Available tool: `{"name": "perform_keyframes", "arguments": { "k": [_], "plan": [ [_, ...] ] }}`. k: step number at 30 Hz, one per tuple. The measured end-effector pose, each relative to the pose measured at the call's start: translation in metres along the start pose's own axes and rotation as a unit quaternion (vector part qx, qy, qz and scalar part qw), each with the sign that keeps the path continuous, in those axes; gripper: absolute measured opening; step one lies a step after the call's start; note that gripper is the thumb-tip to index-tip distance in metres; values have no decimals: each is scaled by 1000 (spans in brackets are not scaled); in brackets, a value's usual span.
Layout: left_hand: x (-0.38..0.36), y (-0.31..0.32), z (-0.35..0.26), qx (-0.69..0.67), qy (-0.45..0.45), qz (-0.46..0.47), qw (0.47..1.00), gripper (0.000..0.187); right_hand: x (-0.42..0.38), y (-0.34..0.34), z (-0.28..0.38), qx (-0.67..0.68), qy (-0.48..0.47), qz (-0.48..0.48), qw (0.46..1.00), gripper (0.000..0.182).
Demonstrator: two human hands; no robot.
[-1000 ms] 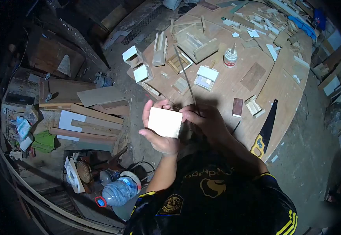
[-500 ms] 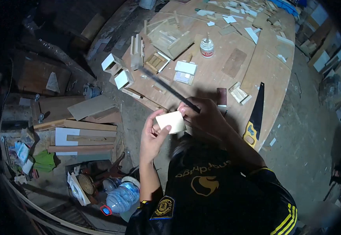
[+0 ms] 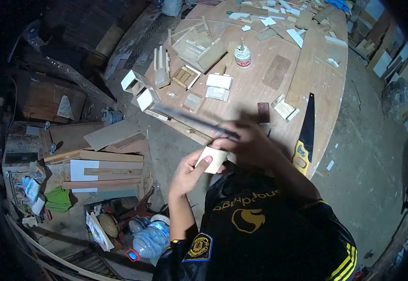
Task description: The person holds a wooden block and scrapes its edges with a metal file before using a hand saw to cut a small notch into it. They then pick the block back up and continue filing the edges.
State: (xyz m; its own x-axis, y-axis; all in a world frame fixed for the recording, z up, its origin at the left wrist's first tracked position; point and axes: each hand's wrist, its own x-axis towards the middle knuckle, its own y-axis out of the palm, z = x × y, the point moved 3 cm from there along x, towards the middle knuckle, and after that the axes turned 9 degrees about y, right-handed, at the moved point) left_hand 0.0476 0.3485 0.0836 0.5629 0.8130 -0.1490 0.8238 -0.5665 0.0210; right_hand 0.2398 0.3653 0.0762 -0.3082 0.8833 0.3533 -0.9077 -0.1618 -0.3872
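Observation:
My left hand (image 3: 189,174) grips a small pale wooden block (image 3: 212,159), its thumb lying on the face turned towards me. My right hand (image 3: 244,139), smeared by motion, is closed around the end of a long, dark, flat file (image 3: 188,120). The file points away to the left, over the table's near edge. My right fingers are close to the block's upper edge; whether the file touches the block cannot be made out.
On the wooden table (image 3: 256,96) stand a small wooden box (image 3: 212,56), a glue jar (image 3: 242,57) and white blocks (image 3: 218,82). A handsaw (image 3: 305,131) lies at the right edge. Boards (image 3: 105,164) and a water bottle (image 3: 150,241) lie on the left.
The block has shifted slightly right and down and is turned in my left hand. The file has swung to a flatter angle, its far end lower and further left.

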Motion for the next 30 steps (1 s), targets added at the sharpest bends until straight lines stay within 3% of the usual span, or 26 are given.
{"name": "perform_keyframes", "arguments": {
  "k": [1, 2, 3, 5, 6, 9, 11, 13, 19, 30],
  "plan": [
    [1, 4, 0, 4, 2, -4, 1000, 35, 3, -8, 11, -117, -33, -18, 992, 18],
    [2, 8, 0, -101, 2, -41, 994, 39, -1, -15, 13, 133, 250, -33, 959, 20],
    [2, 9, 0, -206, 2, -75, 976, 43, -3, -14, 14, 134, 246, -31, 959, 20],
    [2, 8, 1, -211, 16, -70, 975, 45, -9, -20, 16, 151, 176, -42, 972, 22],
    [3, 6, 0, -202, 33, -95, 974, 43, -12, -22, 19, 51, 132, -65, 988, 23],
    [-1, -1, -6, -136, 48, -141, 979, 35, -12, -24, 30, -21, 72, -26, 997, 34],
    [-7, -6, -7, -76, 45, -165, 982, 31, -8, -22, 41, -17, 113, -16, 993, 41],
    [-11, -11, -7, -105, 81, -198, 971, 23, -6, -19, 44, -118, 63, -18, 991, 42],
    [-25, -13, -15, -99, 121, -251, 955, 19, 0, -11, 48, -183, 33, -4, 982, 44],
    [-29, -12, -18, -96, 118, -269, 951, 14, -2, -3, 47, -200, 3, -24, 980, 43]
  ]
}}
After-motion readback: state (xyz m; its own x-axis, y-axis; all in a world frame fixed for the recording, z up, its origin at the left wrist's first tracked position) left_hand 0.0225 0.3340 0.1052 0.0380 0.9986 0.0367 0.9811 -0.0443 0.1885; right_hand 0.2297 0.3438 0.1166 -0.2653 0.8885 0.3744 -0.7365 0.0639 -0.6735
